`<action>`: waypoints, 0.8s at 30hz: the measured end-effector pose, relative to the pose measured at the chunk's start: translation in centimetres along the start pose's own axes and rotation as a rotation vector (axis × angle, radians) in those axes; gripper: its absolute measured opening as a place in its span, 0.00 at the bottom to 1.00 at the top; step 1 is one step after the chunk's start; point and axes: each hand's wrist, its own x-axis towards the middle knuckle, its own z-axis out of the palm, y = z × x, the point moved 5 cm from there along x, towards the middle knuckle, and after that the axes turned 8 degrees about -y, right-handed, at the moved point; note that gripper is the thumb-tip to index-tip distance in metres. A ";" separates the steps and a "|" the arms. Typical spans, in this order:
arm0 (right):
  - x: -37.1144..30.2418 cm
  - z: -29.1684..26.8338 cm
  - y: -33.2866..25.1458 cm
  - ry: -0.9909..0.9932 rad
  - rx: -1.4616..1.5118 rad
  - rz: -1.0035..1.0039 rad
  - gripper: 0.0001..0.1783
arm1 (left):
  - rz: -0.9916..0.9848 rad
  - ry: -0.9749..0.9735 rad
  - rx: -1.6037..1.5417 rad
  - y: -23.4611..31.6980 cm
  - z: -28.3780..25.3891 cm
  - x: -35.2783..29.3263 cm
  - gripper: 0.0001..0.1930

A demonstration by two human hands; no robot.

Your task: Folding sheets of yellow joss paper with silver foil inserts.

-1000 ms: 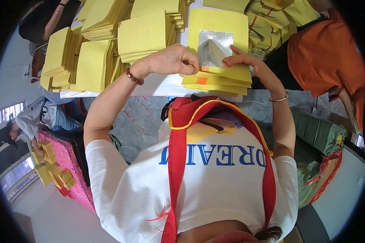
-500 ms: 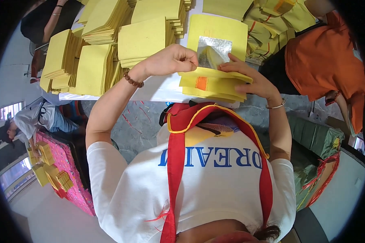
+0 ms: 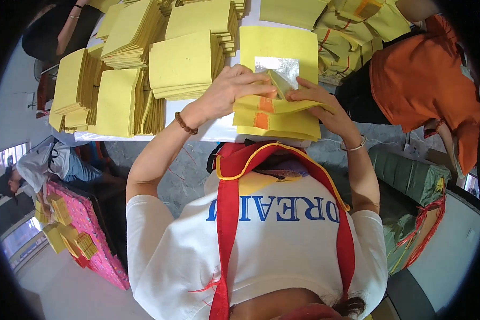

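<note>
A yellow paper sheet with a silver foil patch (image 3: 282, 65) lies in front of me on top of other yellow sheets. Its near part (image 3: 296, 109) is lifted and curled back toward the far side, with orange marks showing on the paper there. My left hand (image 3: 240, 88) grips the raised paper at its left, fingers together near the orange mark. On the right, my right hand (image 3: 328, 109) holds the curled edge, thumb over the foil side and fingers beneath the paper. Between the hands a folded corner (image 3: 282, 82) stands up over the foil.
Thick stacks of yellow paper (image 3: 181, 64) stand on the white-covered table (image 3: 181, 114) to the left. Tied yellow bundles (image 3: 346, 53) lie at the far right, beside a person in orange (image 3: 424, 80). Green wrapped packages (image 3: 405, 173) stand behind on the right.
My left hand has moved from the lifted paper edge down onto the paper, its fingers now reaching across it. The near flap has curled further, uncovering more orange marking. The right hand keeps its hold.
</note>
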 end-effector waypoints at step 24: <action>-0.2 -1.2 0.5 0.410 -0.145 0.499 0.14 | -0.551 0.092 -0.779 -2.8 0.0 1.4 0.24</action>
